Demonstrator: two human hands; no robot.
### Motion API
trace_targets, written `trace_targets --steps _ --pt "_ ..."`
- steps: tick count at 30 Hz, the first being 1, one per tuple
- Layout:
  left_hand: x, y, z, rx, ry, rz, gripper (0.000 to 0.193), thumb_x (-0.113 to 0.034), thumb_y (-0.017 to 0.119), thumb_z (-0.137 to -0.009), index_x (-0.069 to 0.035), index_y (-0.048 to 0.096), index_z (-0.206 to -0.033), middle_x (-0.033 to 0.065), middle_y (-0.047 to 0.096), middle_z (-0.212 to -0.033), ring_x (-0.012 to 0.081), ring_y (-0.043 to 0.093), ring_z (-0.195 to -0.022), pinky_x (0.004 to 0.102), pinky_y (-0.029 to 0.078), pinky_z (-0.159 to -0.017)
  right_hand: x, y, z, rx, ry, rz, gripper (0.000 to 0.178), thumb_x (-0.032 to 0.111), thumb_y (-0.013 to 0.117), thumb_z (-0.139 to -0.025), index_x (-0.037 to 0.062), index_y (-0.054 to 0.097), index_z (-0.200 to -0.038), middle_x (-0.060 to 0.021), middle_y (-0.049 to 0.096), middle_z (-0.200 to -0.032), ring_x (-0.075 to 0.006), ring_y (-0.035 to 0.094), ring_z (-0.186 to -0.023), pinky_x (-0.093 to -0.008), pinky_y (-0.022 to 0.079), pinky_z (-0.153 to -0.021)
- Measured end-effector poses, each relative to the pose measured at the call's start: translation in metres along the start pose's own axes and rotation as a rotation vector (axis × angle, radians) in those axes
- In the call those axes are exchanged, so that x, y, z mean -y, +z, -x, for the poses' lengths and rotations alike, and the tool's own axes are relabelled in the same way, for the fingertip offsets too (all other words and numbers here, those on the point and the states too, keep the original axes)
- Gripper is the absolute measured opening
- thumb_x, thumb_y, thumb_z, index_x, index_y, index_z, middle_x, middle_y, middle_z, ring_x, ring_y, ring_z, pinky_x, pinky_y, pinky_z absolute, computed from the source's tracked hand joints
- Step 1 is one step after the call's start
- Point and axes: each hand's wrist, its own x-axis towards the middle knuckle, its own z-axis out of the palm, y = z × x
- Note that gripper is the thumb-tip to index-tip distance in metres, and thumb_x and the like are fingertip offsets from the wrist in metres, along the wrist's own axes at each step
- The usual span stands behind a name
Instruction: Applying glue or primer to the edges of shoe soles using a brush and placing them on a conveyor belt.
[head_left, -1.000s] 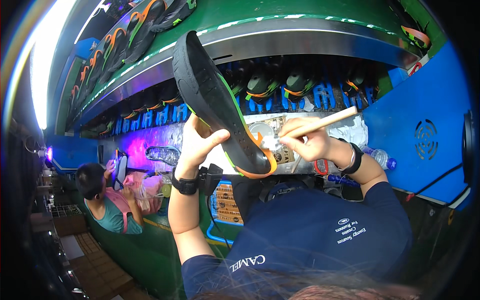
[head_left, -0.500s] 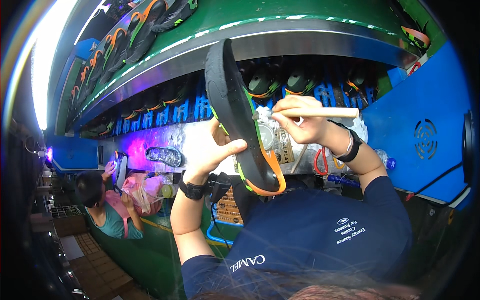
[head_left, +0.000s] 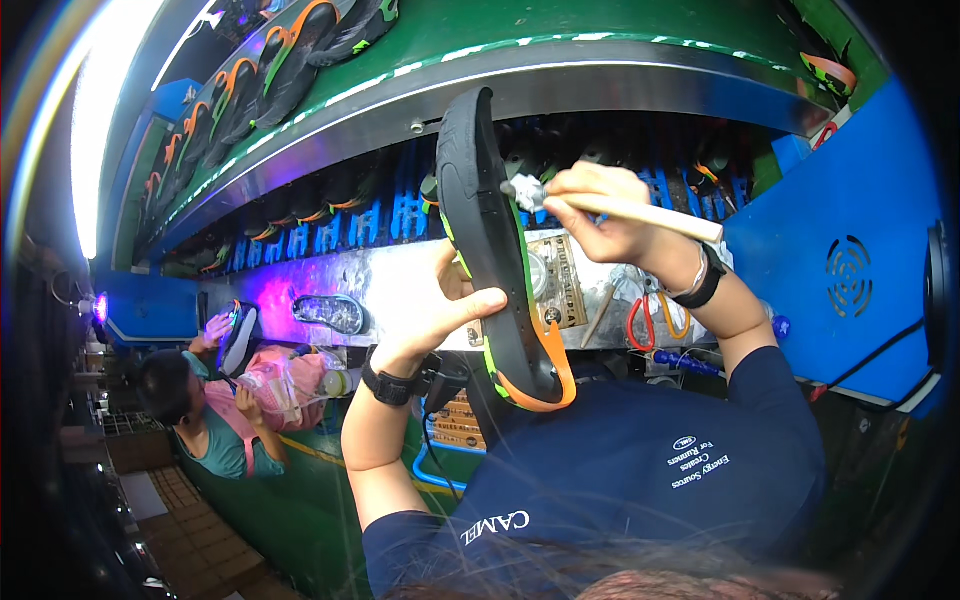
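Observation:
My left hand [head_left: 440,310] grips a black shoe sole [head_left: 483,235] with green edging and an orange heel rim, its thumb across the near side. The sole stands nearly upright, toe end away from me, inner face turned to the right. Between the fingers of my right hand [head_left: 605,210] is a brush [head_left: 655,215] with a pale wooden handle. White crumpled material wraps its neck, and the dark tip is at the sole's right edge; whether it touches I cannot tell. A round clear dish [head_left: 540,275] sits on the bench behind the sole, partly hidden.
Red-handled scissors [head_left: 641,322] and a thin stick [head_left: 600,318] lie on the metal bench. Another sole [head_left: 330,313] rests at left. Blue racks [head_left: 405,215] hold shoe parts under a green conveyor [head_left: 560,18]. A blue machine [head_left: 840,250] stands right; a co-worker [head_left: 220,410] sits left.
The sole has shifted slightly right and toward me in my left hand. My right hand has tilted the brush, its tip moving farther up the sole's edge. The co-worker's sole has moved a little.

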Motion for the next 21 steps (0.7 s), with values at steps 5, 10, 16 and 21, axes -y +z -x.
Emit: trace_targets --steps 5,10,16,21 --pt "-0.006 0.004 -0.009 -0.050 0.050 -0.045 0.057 -0.009 0.067 -0.068 0.000 0.036 -0.115 0.0124 0.051 -0.104 0.0175 0.053 -0.089 0.0288 0.045 -0.076 0.022 -0.002 0.028 0.056 -0.044 -0.047 0.010 -0.002 0.062 -0.063 -0.0011 0.056 -0.070 -0.0116 0.058 -0.067 -0.0213 0.056 -0.051 -0.0268 0.044 -0.043" --pt "-0.023 0.009 -0.023 -0.073 -0.001 -0.094 0.052 -0.006 0.066 -0.068 0.001 0.039 -0.112 0.0123 0.055 -0.096 0.0168 0.056 -0.084 0.0277 0.046 -0.073 0.045 -0.010 0.048 0.052 0.011 -0.110 0.011 -0.001 0.062 -0.062 -0.0031 0.055 -0.070 -0.0106 0.057 -0.066 -0.0212 0.056 -0.051 -0.0274 0.046 -0.043" --pt "-0.032 0.021 -0.046 -0.022 0.024 -0.177 0.058 -0.005 0.066 -0.067 0.001 0.035 -0.115 0.0118 0.055 -0.096 0.0162 0.056 -0.081 0.0251 0.048 -0.068 0.067 -0.030 0.064 0.074 0.164 -0.122 0.008 0.001 0.061 -0.064 -0.0006 0.055 -0.068 -0.0087 0.056 -0.066 -0.0213 0.056 -0.053 -0.0267 0.046 -0.044" --pt "-0.033 0.020 -0.067 -0.100 0.130 -0.104 0.060 -0.016 0.062 -0.069 0.003 0.033 -0.118 0.0104 0.053 -0.101 0.0190 0.052 -0.093 0.0293 0.042 -0.081 0.090 -0.091 0.055 -0.170 0.335 -0.204 0.014 0.002 0.060 -0.068 -0.0001 0.053 -0.080 -0.0092 0.057 -0.065 -0.0194 0.053 -0.049 -0.0251 0.041 -0.045"
